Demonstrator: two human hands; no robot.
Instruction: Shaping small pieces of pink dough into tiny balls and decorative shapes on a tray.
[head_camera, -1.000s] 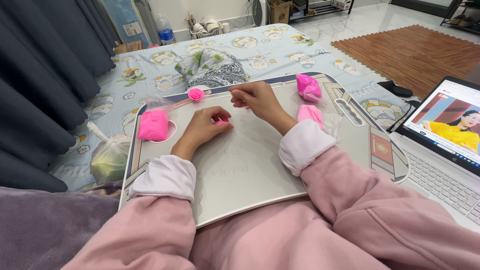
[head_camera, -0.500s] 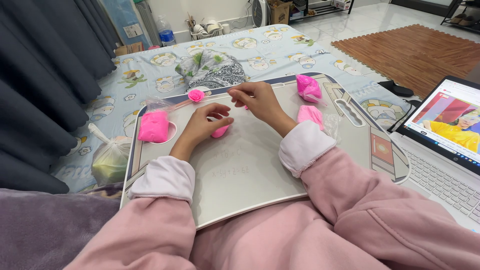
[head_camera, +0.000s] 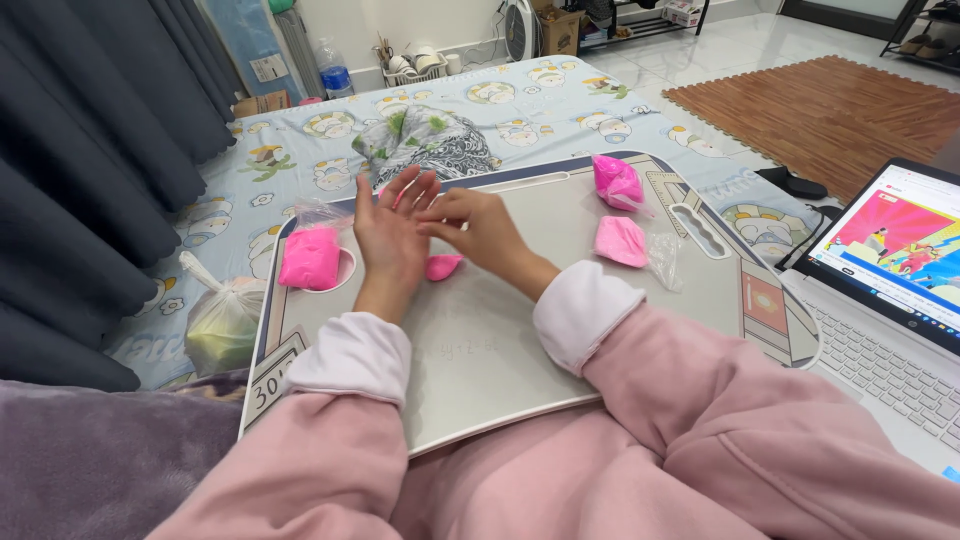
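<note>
Left hand: I log it open — palm turned up, fingers spread wide and lifted off the lap tray, holding nothing that I can see.
Right hand: I log it at three o'clock of the left, fingers drawn narrow, tips touching the left palm; whether a bit of clay sits between them I cannot tell.
Small pink clay piece: flat on the tray, just under both hands, at six o'clock of where they meet — touching neither, so far as I can see.
Pink clay block: in clear wrap, resting in the round cup recess at nine o'clock of the left hand, near it.
Bagged pink clay: at the tray's far edge, at two o'clock of the right hand, well apart.
Second bagged pink clay: just at six o'clock of the first, clear wrap trailing beside it.
Lap tray: pale grey, rounded corners, lying across my pink-sleeved lap.
Laptop: open at three o'clock of the tray, screen lit.
Plastic bag: knotted, greenish contents, on the patterned sheet at nine o'clock of the tray.
</note>
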